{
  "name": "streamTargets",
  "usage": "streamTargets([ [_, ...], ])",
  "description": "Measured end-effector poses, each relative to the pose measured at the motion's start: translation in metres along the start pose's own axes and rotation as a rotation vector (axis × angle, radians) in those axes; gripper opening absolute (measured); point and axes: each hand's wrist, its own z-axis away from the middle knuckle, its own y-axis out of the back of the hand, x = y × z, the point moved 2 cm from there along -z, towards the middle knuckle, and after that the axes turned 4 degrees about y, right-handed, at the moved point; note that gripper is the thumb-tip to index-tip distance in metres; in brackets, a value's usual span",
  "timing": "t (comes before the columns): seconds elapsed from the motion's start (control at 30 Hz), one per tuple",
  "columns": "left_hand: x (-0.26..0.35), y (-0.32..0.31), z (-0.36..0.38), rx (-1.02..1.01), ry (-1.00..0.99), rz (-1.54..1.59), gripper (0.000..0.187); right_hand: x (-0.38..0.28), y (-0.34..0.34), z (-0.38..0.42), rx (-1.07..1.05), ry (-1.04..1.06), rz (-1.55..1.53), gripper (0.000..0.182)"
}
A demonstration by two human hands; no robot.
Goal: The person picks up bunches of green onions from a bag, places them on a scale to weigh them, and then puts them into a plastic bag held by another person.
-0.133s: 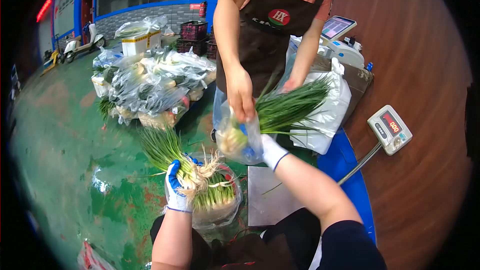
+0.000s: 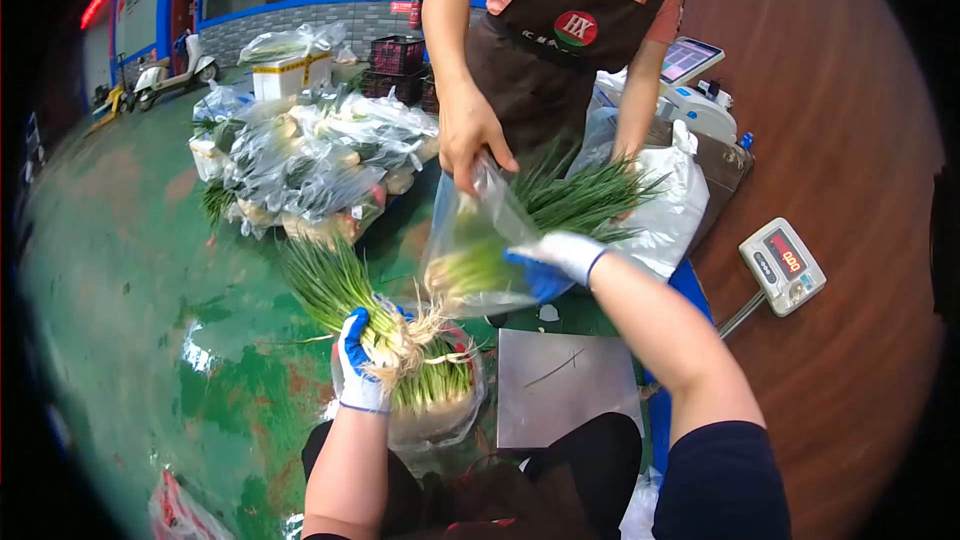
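Observation:
My left hand (image 2: 362, 365), in a white glove with blue palm and fingers, is closed around a bunch of scallions (image 2: 335, 285), its pale roots hanging to the right. Below it stands a plastic-lined container (image 2: 480, 405) with more tied scallions (image 2: 435, 380). My right hand (image 2: 560, 262), gloved alike and blurred, is at the mouth of a clear plastic bag (image 2: 500, 205); whether its fingers grip anything I cannot tell. Inside the bag lie the white ends of another scallion bunch (image 2: 575, 202), its green tops sticking out right. A co-worker's hand (image 2: 472, 135) pinches the bag's upper edge.
A metal weighing platform (image 2: 565, 390) with scallion scraps is before my knees. Its display (image 2: 783, 265) stands on the right beside the brown surface (image 2: 840, 140). The co-worker in an apron (image 2: 530, 70) faces me. Bagged vegetables (image 2: 310, 165) are heaped on the green floor at left.
My right hand has drawn back to the right from within the bag. The bag has stretched longer, with the scallions' white ends lying in it. My left hand keeps its bunch.

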Motion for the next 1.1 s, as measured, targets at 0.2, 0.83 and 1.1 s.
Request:
streamTargets([
  [0.2,-0.018,0.014,0.002,0.033,0.064,0.042,0.034,-0.104,0.135,0.084,0.96,0.163,0.879,0.065],
  [0.83,-0.365,0.067,-0.077,-0.18,0.769,-0.978,0.069,0.321,-0.079,-0.001,0.396,0.29,-0.475,0.121],
  [1.1,-0.322,0.17,-0.049,-0.078,0.941,-1.69,0.076,0.494,-0.163,-0.022,0.347,-0.544,0.347,0.116],
])
